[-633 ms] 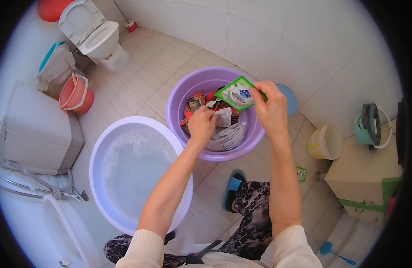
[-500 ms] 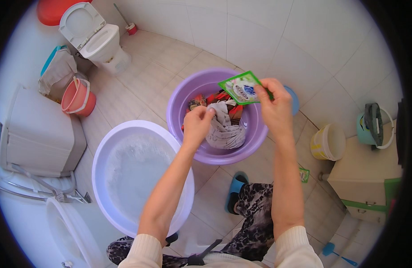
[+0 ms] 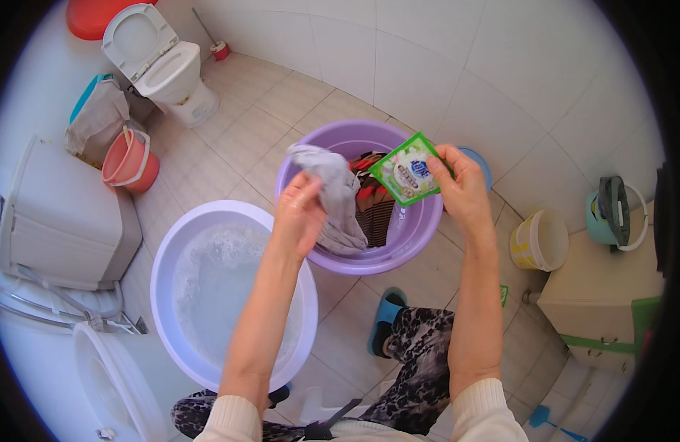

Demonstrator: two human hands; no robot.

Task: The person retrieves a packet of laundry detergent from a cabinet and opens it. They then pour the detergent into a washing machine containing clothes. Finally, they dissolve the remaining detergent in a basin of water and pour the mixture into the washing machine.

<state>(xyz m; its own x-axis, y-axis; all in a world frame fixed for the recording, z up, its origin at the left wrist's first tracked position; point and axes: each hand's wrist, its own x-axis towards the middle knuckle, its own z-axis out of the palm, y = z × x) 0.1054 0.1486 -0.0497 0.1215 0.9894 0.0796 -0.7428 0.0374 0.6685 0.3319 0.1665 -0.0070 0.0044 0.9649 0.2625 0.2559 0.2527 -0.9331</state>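
My left hand (image 3: 299, 214) is closed on a light grey cloth (image 3: 338, 195), lifted at the left side of a purple basin (image 3: 422, 237); its lower part still lies in the basin. Between thumb and fingers of my right hand (image 3: 461, 184) is a green-edged packet (image 3: 406, 169), held over the basin's right side. Under it, inside the basin, lie red, brown and striped clothes (image 3: 375, 214). A pale lilac basin (image 3: 162, 283) stands at the near left, with cloudy, foamy water (image 3: 233, 295) in it.
A pink bucket (image 3: 130, 160) and a white toilet (image 3: 170, 74) stand at the far left. To the right are a white and yellow bucket (image 3: 539, 241), a cabinet (image 3: 594, 306) and a teal bucket (image 3: 601, 217). Another green packet (image 3: 503, 295) lies on the floor beside my right forearm.
My left hand has pulled the grey cloth up and to the left, baring more of the striped clothing. My right hand and its packet have shifted slightly right and down.
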